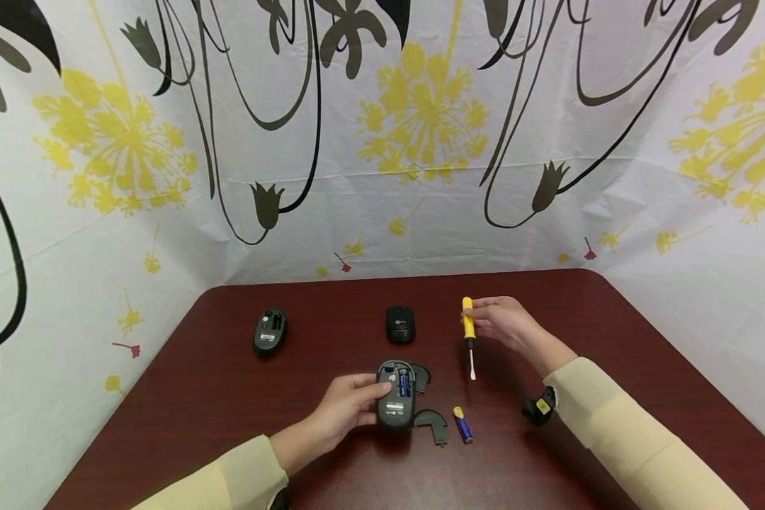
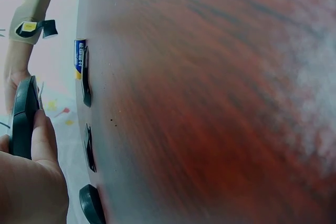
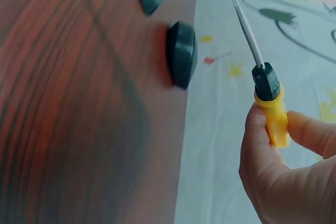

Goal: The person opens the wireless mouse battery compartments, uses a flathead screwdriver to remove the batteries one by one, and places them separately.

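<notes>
The grip of the right hand [image 1: 506,322] is narrow, pinching a yellow-handled screwdriver [image 1: 468,322] by its handle between thumb and fingers. Seen from the head, the screwdriver's long axis runs between the far and near edges of the tabletop [image 1: 331,319], handle end towards the far edge, bare tip towards the near one; how steeply it tips downward I cannot tell. The tip touches nothing and stays to the right of the held mouse [image 1: 395,414].

That mouse is in the left hand [image 1: 341,411], raised off the tabletop near its middle. Its underside faces the head camera and its long axis also runs near to far, with the open battery bay at the end towards the far edge. A blue battery [image 1: 404,383] lies lengthwise in the bay.

The left forearm reaches in across the near edge, slanting towards the right, with the thumb laid over the left side of the mouse's underside. The right forearm comes from the near right corner, and the fingers point towards the left edge.

Right of the mouse are a curved dark cover [image 1: 440,426] and, nearer the right edge, a loose battery [image 1: 463,426] lying slantwise, yellow end towards the far edge. A second cover [image 1: 423,378] is partly hidden behind the mouse. Closer to the far edge are a black mouse [image 1: 400,326], top up, and, towards the left edge, an upturned mouse [image 1: 270,336].
</notes>
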A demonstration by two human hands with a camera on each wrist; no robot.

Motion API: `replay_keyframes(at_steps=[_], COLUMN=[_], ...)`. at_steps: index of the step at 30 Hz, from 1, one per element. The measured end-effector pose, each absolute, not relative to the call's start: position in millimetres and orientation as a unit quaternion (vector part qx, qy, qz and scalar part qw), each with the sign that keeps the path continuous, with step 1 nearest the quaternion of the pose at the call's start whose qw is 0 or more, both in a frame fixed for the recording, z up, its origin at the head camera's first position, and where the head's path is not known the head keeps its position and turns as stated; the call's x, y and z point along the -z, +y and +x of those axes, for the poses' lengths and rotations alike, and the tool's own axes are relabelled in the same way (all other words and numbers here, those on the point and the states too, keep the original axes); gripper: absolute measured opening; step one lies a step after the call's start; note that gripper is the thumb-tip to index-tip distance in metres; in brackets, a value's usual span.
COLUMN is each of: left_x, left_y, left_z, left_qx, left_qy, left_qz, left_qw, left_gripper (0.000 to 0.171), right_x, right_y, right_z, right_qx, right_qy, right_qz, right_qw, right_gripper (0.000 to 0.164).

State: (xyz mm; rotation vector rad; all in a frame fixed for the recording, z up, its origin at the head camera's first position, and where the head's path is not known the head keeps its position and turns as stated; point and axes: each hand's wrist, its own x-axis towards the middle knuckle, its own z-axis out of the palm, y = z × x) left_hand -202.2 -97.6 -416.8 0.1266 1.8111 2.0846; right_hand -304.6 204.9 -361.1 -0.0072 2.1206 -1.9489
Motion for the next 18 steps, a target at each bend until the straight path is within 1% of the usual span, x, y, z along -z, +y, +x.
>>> replay_keyframes(at_steps=[15, 18], left_x=[417, 417], left_y=[-97, -97], left_z=[-202, -202], left_qx=[-0.742, -0.742], left_qy=[0.641, 0.641], left_qz=[0.048, 0.046], left_qw=[0.191, 0.191], left_gripper=[0.046, 0.046], right_x=[340, 336], right_y=[170, 164], right_z=[-275, -270], right_qx=[0.718, 0.723], right_qy=[0.692, 0.687], right_qz=[-0.009, -0.025], right_qw=[0.075, 0.063], right_gripper=[0.049, 0.05])
